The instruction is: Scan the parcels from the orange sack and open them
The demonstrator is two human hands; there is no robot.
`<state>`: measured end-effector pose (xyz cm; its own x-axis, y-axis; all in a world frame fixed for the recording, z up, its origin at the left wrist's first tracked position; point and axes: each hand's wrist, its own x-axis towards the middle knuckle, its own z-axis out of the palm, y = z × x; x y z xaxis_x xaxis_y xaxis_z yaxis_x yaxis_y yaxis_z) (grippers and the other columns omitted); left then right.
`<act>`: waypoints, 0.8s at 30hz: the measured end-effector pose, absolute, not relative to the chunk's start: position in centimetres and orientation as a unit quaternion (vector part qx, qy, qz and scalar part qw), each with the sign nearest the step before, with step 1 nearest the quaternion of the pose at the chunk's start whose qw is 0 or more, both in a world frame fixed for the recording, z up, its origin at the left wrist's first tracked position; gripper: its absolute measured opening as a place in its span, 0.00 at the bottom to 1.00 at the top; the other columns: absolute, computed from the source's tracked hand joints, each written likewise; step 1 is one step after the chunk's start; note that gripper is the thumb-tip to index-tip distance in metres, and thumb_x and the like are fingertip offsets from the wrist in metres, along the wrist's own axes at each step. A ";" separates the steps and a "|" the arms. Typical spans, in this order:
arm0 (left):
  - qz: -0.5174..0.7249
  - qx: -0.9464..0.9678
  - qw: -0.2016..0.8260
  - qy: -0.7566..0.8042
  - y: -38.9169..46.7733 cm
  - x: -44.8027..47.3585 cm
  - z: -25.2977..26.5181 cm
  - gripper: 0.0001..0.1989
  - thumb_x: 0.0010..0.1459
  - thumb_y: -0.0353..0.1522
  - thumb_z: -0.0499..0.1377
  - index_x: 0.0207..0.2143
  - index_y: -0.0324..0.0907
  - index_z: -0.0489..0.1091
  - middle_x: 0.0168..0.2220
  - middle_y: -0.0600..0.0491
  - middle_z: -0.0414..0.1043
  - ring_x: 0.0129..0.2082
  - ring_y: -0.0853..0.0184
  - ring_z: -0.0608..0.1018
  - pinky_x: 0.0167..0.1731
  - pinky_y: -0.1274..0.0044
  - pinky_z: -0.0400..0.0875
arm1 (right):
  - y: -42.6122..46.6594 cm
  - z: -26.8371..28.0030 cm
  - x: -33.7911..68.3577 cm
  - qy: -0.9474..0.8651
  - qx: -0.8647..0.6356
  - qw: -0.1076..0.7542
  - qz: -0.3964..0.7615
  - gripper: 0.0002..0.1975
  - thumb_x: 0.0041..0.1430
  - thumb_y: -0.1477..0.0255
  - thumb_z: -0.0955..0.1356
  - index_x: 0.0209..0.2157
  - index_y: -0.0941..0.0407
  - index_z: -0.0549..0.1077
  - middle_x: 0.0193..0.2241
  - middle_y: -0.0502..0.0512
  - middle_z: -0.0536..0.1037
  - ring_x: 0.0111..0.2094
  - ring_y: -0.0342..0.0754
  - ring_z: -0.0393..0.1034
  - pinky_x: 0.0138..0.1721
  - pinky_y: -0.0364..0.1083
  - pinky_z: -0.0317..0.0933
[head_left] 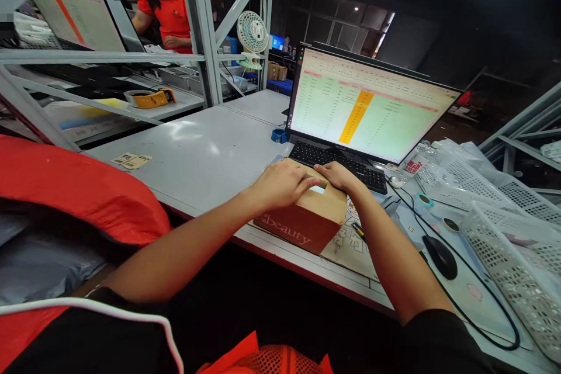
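Note:
A small cardboard box (298, 228), with a reddish side printed "beauty", sits at the front edge of the white table. On its left top edge rests my left hand (284, 182), fingers bent over the cardboard and thumb by a gap in the top. My right hand (336, 176) grips the far right part of the top, its fingers curled at the flap. Something white shows through the gap between both hands; the rest of the contents is hidden. A keyboard (315, 155) lies just behind the box.
A monitor (368, 108) showing a spreadsheet stands behind the keyboard. To the right are a black mouse (440, 257), tape rolls and white perforated baskets (504, 269). A red bag (79, 193) is at left. Beyond the metal frame (199, 29), a person in orange sits near a fan (253, 32).

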<state>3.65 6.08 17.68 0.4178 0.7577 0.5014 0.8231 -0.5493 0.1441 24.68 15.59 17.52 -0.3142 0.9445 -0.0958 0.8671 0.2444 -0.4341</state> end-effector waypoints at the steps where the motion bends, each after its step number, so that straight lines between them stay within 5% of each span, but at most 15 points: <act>1: -0.296 -0.829 0.091 -0.466 6.0 3.8 17.7 0.22 0.77 0.44 0.52 0.34 0.42 0.76 0.36 0.48 0.79 0.38 0.58 0.78 0.35 0.68 0.65 | 15.7 17.4 24.7 -0.780 -0.581 0.099 0.212 0.27 0.75 0.58 0.61 0.29 0.60 0.80 0.25 0.55 0.77 0.29 0.46 0.66 0.35 0.45 0.59; 6: -0.464 -0.749 0.248 -0.402 0.3 3.5 15.2 0.20 0.75 0.34 0.53 0.26 0.44 0.65 0.26 0.51 0.69 0.29 0.61 0.71 0.30 0.67 0.61 | 15.7 17.3 24.8 -0.767 -0.590 0.115 0.225 0.27 0.74 0.56 0.64 0.29 0.60 0.79 0.25 0.55 0.76 0.29 0.46 0.66 0.33 0.44 0.57; 11: -0.450 -0.777 0.160 -0.410 -4.5 1.1 11.4 0.05 0.72 0.27 0.56 0.41 0.42 0.70 0.35 0.52 0.76 0.35 0.62 0.78 0.38 0.71 0.72 | 15.3 17.5 24.6 -0.768 -0.584 0.119 0.235 0.25 0.75 0.59 0.65 0.29 0.59 0.80 0.27 0.56 0.78 0.30 0.47 0.67 0.34 0.44 0.57; 15: -0.330 -0.828 0.089 -0.444 -1.5 -0.4 14.8 0.18 0.71 0.30 0.57 0.61 0.48 0.69 0.59 0.49 0.75 0.39 0.63 0.83 0.32 0.73 0.73 | 15.0 17.7 24.5 -0.769 -0.582 0.133 0.227 0.24 0.75 0.61 0.65 0.29 0.59 0.80 0.31 0.59 0.81 0.32 0.48 0.69 0.36 0.45 0.58; 17: -0.229 -0.880 0.029 -0.415 1.6 -0.4 18.0 0.26 0.65 0.32 0.62 0.64 0.52 0.69 0.66 0.50 0.70 0.43 0.61 0.84 0.37 0.73 0.75 | 14.7 17.7 24.6 -0.772 -0.579 0.149 0.218 0.22 0.74 0.61 0.66 0.29 0.60 0.80 0.33 0.60 0.82 0.33 0.49 0.70 0.37 0.45 0.58; 20: -0.083 -0.916 -0.037 -0.390 5.6 1.2 21.7 0.32 0.54 0.34 0.69 0.62 0.56 0.74 0.63 0.51 0.74 0.47 0.57 0.84 0.44 0.72 0.75 | 14.1 17.7 24.8 -0.771 -0.574 0.193 0.198 0.22 0.73 0.57 0.67 0.31 0.59 0.81 0.36 0.61 0.84 0.36 0.49 0.71 0.39 0.45 0.59; 24: 0.037 -0.903 -0.015 -0.428 7.7 4.3 22.7 0.38 0.47 0.35 0.72 0.64 0.54 0.74 0.50 0.47 0.83 0.44 0.51 0.84 0.38 0.71 0.74 | 13.4 17.6 24.9 -0.743 -0.581 0.277 0.183 0.25 0.70 0.51 0.69 0.34 0.59 0.81 0.38 0.63 0.84 0.38 0.50 0.72 0.42 0.45 0.60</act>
